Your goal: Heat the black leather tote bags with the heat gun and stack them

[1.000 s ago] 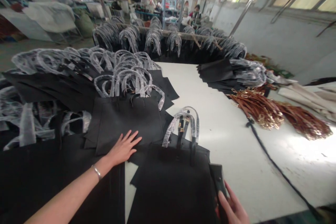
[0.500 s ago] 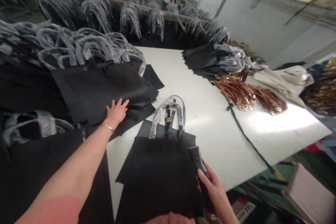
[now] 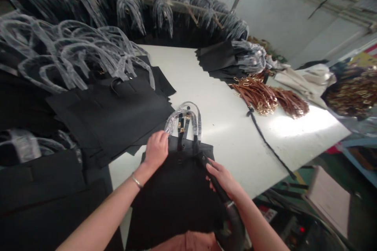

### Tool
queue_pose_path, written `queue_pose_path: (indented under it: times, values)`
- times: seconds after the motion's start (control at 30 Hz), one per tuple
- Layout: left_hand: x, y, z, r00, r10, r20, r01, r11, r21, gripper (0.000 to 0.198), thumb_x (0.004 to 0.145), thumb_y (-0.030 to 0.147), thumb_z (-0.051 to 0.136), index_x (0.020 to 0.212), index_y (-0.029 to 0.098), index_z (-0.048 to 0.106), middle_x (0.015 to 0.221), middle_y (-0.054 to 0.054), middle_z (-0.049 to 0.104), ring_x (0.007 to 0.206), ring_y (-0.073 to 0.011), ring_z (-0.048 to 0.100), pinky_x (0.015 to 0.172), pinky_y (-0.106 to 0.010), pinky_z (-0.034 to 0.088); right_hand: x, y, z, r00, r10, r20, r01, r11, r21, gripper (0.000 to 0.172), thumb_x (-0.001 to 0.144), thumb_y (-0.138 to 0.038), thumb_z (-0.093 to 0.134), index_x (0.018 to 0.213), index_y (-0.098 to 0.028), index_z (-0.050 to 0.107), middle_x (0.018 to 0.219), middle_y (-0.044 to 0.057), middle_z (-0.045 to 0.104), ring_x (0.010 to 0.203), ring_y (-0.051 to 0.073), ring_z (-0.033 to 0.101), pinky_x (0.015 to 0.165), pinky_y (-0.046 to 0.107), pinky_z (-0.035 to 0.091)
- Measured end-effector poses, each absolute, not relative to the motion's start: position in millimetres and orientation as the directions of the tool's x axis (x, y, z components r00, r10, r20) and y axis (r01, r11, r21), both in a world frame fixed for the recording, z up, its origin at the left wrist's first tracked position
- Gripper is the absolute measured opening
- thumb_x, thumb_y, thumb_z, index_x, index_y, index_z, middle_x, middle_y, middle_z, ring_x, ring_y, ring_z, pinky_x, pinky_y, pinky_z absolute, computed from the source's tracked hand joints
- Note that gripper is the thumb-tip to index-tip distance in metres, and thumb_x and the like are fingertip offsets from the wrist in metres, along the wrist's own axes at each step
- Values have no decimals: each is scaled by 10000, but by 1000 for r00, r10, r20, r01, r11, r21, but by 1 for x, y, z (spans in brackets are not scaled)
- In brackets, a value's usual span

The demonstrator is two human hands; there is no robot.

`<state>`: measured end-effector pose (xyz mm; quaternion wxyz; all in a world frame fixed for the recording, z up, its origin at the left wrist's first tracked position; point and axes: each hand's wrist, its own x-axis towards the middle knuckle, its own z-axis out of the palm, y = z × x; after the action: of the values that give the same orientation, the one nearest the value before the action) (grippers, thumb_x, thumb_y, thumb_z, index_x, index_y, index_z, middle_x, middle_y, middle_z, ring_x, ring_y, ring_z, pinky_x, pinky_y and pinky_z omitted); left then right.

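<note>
A black handbag (image 3: 173, 192) lies on the white table before me, with plastic-wrapped handles (image 3: 194, 119) standing up from its top edge and small black straps with gold buckles (image 3: 180, 126) between them. My left hand (image 3: 157, 149) is closed at the base of the left handle, its fingertips partly hidden. In my right hand (image 3: 222, 176) is a long black strap-like piece (image 3: 216, 184), with a metal ring lower down. Its tip lies over the bag's upper right, by the right handle base. The exact kind of this piece is unclear.
Stacked black bags (image 3: 118, 113) with wrapped handles cover the left side. More bags (image 3: 218, 57) lie at the far end, beside brown straps with gold clasps (image 3: 259, 96). A black cord (image 3: 271, 145) crosses the table's right side. Hanging bags (image 3: 129, 8) line a rail behind.
My left hand has moved right from the stacked bags to the left handle of the bag before me. My right hand has brought the black strap-like piece inward over the bag's top.
</note>
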<state>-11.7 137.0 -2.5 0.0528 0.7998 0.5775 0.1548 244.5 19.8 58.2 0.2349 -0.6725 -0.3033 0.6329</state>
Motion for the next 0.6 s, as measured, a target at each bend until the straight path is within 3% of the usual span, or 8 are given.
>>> queue_pose_path:
  times: [0.1, 0.23, 0.43, 0.6]
  values:
    - [27, 82, -21, 507, 849, 149, 780, -525, 341, 388, 973, 290, 441, 1320, 173, 569, 1474, -135, 492, 1370, -286, 434, 1166, -449, 356, 244, 28, 55, 98, 767, -634, 65, -641, -765, 610, 900, -472, 563, 1448, -222, 462, 664, -37, 589, 437, 91, 544, 390, 196, 433]
    - [48, 51, -33, 545, 832, 104, 761, -542, 356, 460, 937, 313, 518, 1388, 226, 532, 1616, -116, 294, 1488, -345, 259, 1211, -529, 275, 268, 28, 60, 292, 794, -533, 16, -561, -828, 613, 884, -492, 592, 1416, -205, 487, 679, -35, 592, 455, 88, 544, 412, 200, 447]
    - [47, 39, -29, 573, 817, 65, 740, -550, 388, 434, 922, 316, 529, 1351, 276, 573, 1597, -86, 345, 1480, -377, 267, 1206, -558, 278, 309, 6, 69, 167, 674, -720, -30, -726, -687, 482, 895, -479, 591, 1265, -173, 546, 623, -11, 608, 405, 106, 538, 359, 195, 416]
    - [51, 32, -29, 583, 809, 72, 732, -562, 386, 424, 928, 314, 506, 1343, 268, 585, 1557, -74, 417, 1475, -410, 258, 1199, -580, 279, 309, 23, 63, 119, 658, -744, -48, -745, -666, 361, 924, -504, 544, 1057, -168, 560, 639, 3, 619, 410, 104, 546, 362, 192, 423]
